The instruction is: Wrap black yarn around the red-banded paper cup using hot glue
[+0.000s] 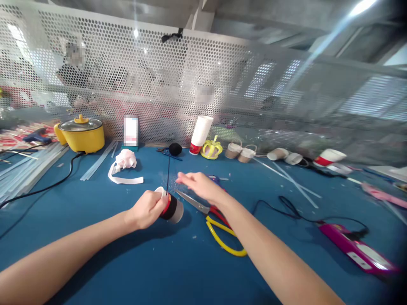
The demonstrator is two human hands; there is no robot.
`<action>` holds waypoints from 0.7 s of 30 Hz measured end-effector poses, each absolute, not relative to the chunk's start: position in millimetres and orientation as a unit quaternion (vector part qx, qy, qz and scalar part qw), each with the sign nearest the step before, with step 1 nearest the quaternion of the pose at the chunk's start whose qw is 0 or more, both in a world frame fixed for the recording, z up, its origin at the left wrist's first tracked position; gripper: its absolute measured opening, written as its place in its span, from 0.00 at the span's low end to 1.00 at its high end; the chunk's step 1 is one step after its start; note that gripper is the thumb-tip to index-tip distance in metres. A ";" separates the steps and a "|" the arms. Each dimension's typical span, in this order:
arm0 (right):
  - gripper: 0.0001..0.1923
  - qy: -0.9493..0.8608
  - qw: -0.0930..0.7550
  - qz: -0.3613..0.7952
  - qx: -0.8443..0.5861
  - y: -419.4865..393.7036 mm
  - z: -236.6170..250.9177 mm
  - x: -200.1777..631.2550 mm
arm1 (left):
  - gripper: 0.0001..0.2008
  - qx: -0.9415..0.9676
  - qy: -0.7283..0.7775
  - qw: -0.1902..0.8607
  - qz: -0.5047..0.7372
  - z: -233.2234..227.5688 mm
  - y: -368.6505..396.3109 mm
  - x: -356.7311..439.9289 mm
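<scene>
My left hand (147,210) is closed around a small paper cup (177,212) lying tilted on its side, its open end facing up-left. A band of black yarn (171,206) and a strip of red show on the cup's wall. From the cup a strand runs up to a black ball of yarn (175,149) at the back. My right hand (201,185) hovers to the right of the cup, fingers stretched out to the left, with nothing visible in it. Under the right wrist lie large scissors (199,206) with yellow and red handles, blades pointing at the cup.
Behind stand a yellow electric pot (83,134), a phone (130,131), crumpled white ribbon (126,160), stacked paper cups (201,131), a yellow crown-like basket (211,149) and small brown baskets (246,154). Glue sticks (34,163) lie left, a purple power strip (356,248) right.
</scene>
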State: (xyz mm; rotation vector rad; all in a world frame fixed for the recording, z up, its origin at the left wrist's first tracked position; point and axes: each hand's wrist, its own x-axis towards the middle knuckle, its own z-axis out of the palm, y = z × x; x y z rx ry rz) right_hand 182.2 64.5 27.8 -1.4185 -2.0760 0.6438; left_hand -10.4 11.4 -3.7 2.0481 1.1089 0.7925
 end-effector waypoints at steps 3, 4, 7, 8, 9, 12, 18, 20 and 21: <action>0.20 -0.727 0.268 0.446 -0.448 52.8 26.2 144.3 | 0.20 0.797 0.408 0.323 0.308 -2.9 8.6 -10.5; 0.17 -0.701 0.295 0.479 -0.439 50.3 26.2 137.1 | 0.20 0.797 0.403 0.325 0.311 -2.7 8.3 -10.6; 0.13 -0.649 0.374 0.503 -0.431 45.1 29.5 133.1 | 0.21 0.775 0.406 0.361 0.322 -2.6 10.1 -10.9; 0.13 -0.643 0.392 0.497 -0.431 43.4 31.4 135.7 | 0.22 0.760 0.412 0.383 0.325 -2.6 11.4 -10.9; 0.13 -0.641 0.405 0.487 -0.434 41.6 33.5 139.2 | 0.22 0.742 0.419 0.405 0.332 -2.5 12.9 -10.8; 0.13 -0.637 0.438 0.448 -0.450 36.4 38.4 148.6 | 0.21 0.688 0.434 0.465 0.348 -1.0 16.2 -9.4; 0.13 -0.654 0.448 0.392 -0.467 35.0 37.0 152.7 | 0.19 0.640 0.458 0.504 0.356 2.7 13.8 -5.3; 0.14 -0.660 0.448 0.373 -0.474 35.3 36.3 153.2 | 0.19 0.636 0.460 0.511 0.350 2.9 12.6 -4.4; 0.14 -0.663 0.448 0.364 -0.477 35.0 36.3 153.6 | 0.19 0.634 0.462 0.513 0.348 2.9 12.2 -4.0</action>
